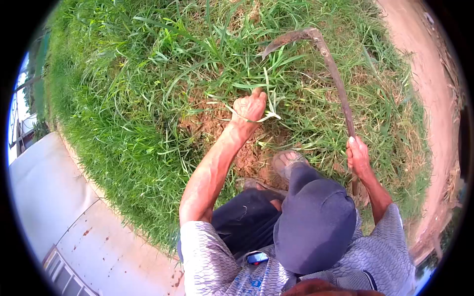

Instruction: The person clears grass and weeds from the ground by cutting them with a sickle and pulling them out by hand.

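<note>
My left hand [250,106] is closed in a fist low over the grass, gripping a tuft of grass [242,83]. A pale, bent grass stalk [267,79] lies across and beside the fist. My right hand [357,155] is wrapped round the wooden handle of a sickle [338,86]. The handle runs up and away from me, and its lower end shows beneath the hand. The curved, brownish blade points left above the grass, with its tip beyond my left hand. Whether the tip touches the grass, I cannot tell.
Bare reddish soil [210,118] shows below my left hand, close to my sandalled feet [289,162]. Thick green grass [118,133] spreads to the left. A pale concrete slab [54,182] borders it at lower left, and a dirt path [427,84] runs along the right.
</note>
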A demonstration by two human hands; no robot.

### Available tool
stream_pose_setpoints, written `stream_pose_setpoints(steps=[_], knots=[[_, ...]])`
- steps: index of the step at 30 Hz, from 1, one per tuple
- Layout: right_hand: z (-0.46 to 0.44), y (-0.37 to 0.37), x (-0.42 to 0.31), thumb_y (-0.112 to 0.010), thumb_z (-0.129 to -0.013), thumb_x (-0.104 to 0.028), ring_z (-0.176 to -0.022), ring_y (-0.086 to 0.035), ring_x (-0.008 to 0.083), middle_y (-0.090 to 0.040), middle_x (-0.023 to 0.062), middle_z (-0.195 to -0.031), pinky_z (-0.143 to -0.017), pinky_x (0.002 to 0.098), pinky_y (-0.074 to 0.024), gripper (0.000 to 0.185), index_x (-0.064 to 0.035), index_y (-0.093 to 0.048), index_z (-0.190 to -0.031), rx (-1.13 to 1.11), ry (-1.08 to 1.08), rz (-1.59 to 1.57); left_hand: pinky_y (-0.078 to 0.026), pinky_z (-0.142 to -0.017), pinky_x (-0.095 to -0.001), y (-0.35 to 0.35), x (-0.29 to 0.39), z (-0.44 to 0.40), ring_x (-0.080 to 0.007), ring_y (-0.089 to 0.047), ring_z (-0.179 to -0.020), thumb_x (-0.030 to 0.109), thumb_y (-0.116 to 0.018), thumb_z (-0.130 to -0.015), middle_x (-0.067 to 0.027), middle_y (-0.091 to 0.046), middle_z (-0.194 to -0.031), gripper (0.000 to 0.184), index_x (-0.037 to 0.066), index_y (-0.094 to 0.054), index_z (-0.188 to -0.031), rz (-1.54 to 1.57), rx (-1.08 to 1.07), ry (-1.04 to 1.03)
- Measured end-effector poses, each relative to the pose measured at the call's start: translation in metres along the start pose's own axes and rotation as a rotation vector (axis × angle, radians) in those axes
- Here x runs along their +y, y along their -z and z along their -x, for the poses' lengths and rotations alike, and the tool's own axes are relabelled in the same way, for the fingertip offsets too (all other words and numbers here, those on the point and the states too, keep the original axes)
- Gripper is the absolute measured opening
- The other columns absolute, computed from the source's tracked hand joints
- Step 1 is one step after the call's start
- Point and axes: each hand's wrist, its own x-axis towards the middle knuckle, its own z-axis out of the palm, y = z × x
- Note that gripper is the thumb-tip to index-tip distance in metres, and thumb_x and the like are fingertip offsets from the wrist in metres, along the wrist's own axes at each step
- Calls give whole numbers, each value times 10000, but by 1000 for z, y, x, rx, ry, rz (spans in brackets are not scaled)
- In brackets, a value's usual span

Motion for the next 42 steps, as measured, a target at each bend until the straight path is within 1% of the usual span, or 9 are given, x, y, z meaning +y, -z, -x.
stream_pose_setpoints(steps=[6,9,15,22,28,35,36,39,42], knots=[[-4,-35,-2,-475,-997,-424,-413,-341,47,-388,-59,-584,-352,220,-304,327,-116,-462,-890,3,-123,-15,-549,-689,-415,30,-60,-41,-307,-690,-844,21,-678,-737,-167,-543,-1271,669,57,-438,-1360,-328,-65,291],[-29,-58,-10,-494,-986,-436,-421,-366,66,-368,-53,-568,-358,250,-305,347,-97,-479,-916,-60,-36,141,-539,-673,-376,30,-68,-37,-242,-695,-877,109,-629,-834,-146,-582,-1228,539,46,-475,-1347,-444,-97,367],[-88,-95,-5,-477,-971,-452,-547,-471,251,-446,121,-592,-538,415,-395,488,11,-520,-826,-58,298,407,-532,-563,-362,12,-74,-25,-228,-696,-700,138,-607,-841,-121,-650,-817,104,60,-657,-886,-376,-2,351],[-62,-102,-21,-456,-976,-454,-434,-471,205,-455,80,-572,-447,386,-414,457,-10,-515,-892,-158,-44,353,-523,-556,-383,-10,-81,-14,-267,-659,-643,143,-551,-843,-144,-638,-794,99,63,-607,-826,-309,240,282],[-83,-61,43,-443,-975,-484,-543,-520,235,-478,126,-606,-532,407,-422,509,4,-556,-885,-69,375,547,-513,-580,-411,-3,-84,-14,-289,-642,-665,132,-561,-813,-142,-627,-730,89,63,-618,-807,-166,252,178],[-67,-94,-42,-438,-978,-487,-565,-478,283,-460,153,-610,-570,428,-412,525,14,-541,-865,-115,21,493,-510,-604,-434,-9,-68,-8,-317,-660,-724,148,-545,-828,-148,-654,-789,116,57,-612,-801,-125,281,288],[-95,-102,-19,-433,-987,-472,-543,-506,291,-454,149,-591,-549,430,-413,511,16,-543,-883,-95,244,537,-510,-604,-434,-8,-70,-13,-317,-660,-724,148,-545,-828,-148,-654,-789,116,57,-612,-801,-124,290,289],[-90,-78,31,-447,-993,-439,-553,-523,364,-498,193,-614,-555,459,-417,471,11,-555,-908,-46,312,597,-502,-586,-434,9,-72,-11,-309,-653,-695,142,-560,-797,-136,-646,-735,95,57,-601,-790,-20,8,403],[-54,-55,26,-470,-992,-402,-571,-521,400,-522,230,-641,-562,463,-418,434,15,-559,-905,-37,311,604,-509,-587,-423,-2,-56,-10,-294,-655,-690,144,-560,-822,-146,-648,-742,112,55,-619,-785,-148,98,325]])
